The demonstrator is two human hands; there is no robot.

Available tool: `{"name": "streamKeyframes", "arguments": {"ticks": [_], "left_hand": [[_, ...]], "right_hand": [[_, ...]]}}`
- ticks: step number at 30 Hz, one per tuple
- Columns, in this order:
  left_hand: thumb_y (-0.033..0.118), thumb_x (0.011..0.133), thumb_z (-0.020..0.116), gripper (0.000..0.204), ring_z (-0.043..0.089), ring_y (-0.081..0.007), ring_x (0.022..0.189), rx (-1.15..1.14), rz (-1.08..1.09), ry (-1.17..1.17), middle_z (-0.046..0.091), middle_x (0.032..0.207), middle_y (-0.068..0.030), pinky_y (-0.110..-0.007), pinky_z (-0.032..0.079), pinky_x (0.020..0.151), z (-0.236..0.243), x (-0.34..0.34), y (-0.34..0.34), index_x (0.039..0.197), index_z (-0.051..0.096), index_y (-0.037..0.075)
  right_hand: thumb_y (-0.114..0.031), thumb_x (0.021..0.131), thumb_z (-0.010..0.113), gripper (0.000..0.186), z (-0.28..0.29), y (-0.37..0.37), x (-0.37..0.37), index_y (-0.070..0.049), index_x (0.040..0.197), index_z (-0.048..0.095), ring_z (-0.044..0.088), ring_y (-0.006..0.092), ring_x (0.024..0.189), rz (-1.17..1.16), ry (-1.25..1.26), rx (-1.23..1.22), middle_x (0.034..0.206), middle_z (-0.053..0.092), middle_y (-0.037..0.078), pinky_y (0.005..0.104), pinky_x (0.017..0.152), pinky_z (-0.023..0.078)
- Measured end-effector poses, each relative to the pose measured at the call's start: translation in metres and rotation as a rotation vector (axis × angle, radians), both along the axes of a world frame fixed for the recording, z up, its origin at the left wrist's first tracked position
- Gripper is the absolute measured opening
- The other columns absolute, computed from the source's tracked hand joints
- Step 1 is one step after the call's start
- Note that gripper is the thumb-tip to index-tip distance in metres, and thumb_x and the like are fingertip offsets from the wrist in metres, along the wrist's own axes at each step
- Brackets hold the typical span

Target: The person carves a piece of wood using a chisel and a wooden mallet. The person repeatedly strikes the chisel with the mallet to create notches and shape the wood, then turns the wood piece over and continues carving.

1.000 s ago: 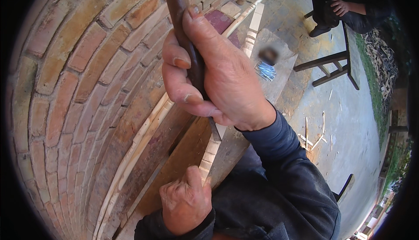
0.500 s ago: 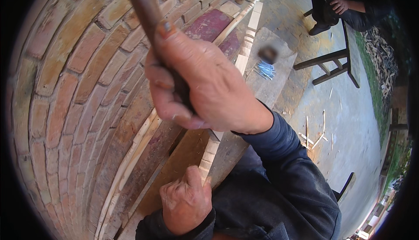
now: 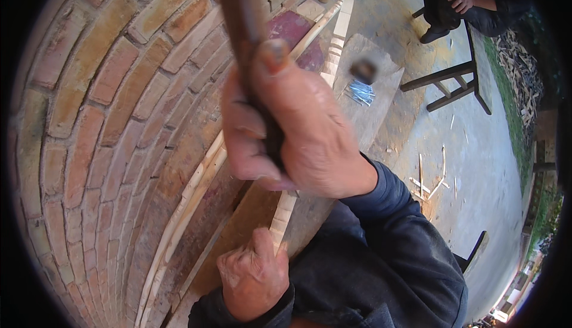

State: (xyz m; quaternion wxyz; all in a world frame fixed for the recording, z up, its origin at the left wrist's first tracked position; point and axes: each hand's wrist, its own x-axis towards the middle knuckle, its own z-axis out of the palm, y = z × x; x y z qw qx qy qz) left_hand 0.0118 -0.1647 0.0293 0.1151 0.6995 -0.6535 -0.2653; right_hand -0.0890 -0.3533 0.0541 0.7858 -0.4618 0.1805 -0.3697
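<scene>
1. Right hand (image 3: 316,131): closed around a dark wooden tool handle (image 3: 241,24), raised over the bench (image 3: 381,104). Fingers curl round the handle from its wall side; thumb lies upward along it, nail toward the viewer. Outline slightly blurred.
2. Right arm: forearm in a dark sleeve (image 3: 396,194) enters from the lower right, elbow bent outward, wrist nearly in line with the back of the hand.
3. Handle: tilted, upper end running out of the top of view. The tool's lower end is mostly hidden beneath the fist; cannot tell whether it touches wood.
4. Left hand (image 3: 255,277): folded into a compact fist, back of the hand upward, gripping the near end of a pale notched strip (image 3: 281,216). Forearm short in view, coming from the lower edge.
5. Strip: lies lengthwise along the bench, passing behind the right fist; far end appears beyond the bench's far edge. Cross-cuts show on both visible stretches.
6. Near the bench's far right corner: a heap of thin silvery-blue rods (image 3: 361,92), just beside a dark blurred object (image 3: 363,70).
7. Wall side: a long pale pole (image 3: 199,179), between the strip and the brick wall (image 3: 95,119).
</scene>
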Motion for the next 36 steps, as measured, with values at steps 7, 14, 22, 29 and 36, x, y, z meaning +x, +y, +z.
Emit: {"name": "streamKeyframes", "arguments": {"ticks": [7,14,22,29,36], "left_hand": [[0.014,0.08,0.08,0.033,0.067,-0.0369,0.062,0.009,0.0,0.009,0.063,0.066,-0.0167,-0.048,0.051,0.056,0.001,-0.001,-0.001,0.097,0.054,0.002],[0.014,0.081,0.079,0.032,0.067,-0.0368,0.062,0.005,0.005,0.004,0.063,0.066,-0.0164,-0.048,0.05,0.056,0.0,-0.002,-0.001,0.096,0.053,0.003],[0.014,0.081,0.078,0.032,0.067,-0.0377,0.063,0.006,-0.008,0.027,0.063,0.068,-0.017,-0.048,0.05,0.056,0.0,0.001,-0.001,0.096,0.052,0.003],[0.014,0.081,0.078,0.032,0.066,-0.0377,0.063,0.006,-0.001,-0.003,0.062,0.068,-0.0175,-0.049,0.05,0.057,0.001,0.0,-0.001,0.096,0.053,0.002],[0.013,0.081,0.078,0.032,0.066,-0.0373,0.062,0.037,-0.004,-0.055,0.063,0.068,-0.0173,-0.049,0.049,0.057,0.004,-0.006,-0.001,0.096,0.053,0.002]], "right_hand": [[-0.064,0.108,0.032,0.064,-0.004,-0.013,-0.003,-0.008,0.084,0.048,0.037,0.0101,0.036,0.059,-0.117,0.082,0.056,0.054,0.01,0.0236,0.035,0.028],[-0.062,0.109,0.032,0.062,-0.002,-0.013,-0.004,-0.008,0.081,0.046,0.039,0.0086,0.04,0.1,-0.082,0.044,0.055,0.05,0.008,0.0239,0.036,0.03],[-0.056,0.111,0.034,0.063,0.009,-0.005,-0.002,-0.007,0.071,0.041,0.045,0.009,0.045,0.085,-0.004,-0.012,0.057,0.041,0.001,0.0247,0.041,0.032],[-0.049,0.114,0.03,0.059,-0.007,0.004,-0.008,-0.007,0.076,0.046,0.045,0.008,0.044,0.044,-0.177,-0.131,0.053,0.046,0.002,0.0254,0.044,0.034],[-0.06,0.109,0.033,0.061,-0.009,0.006,-0.011,-0.009,0.079,0.047,0.04,0.0088,0.041,-0.008,-0.193,-0.085,0.052,0.049,0.003,0.0251,0.042,0.032]]}}
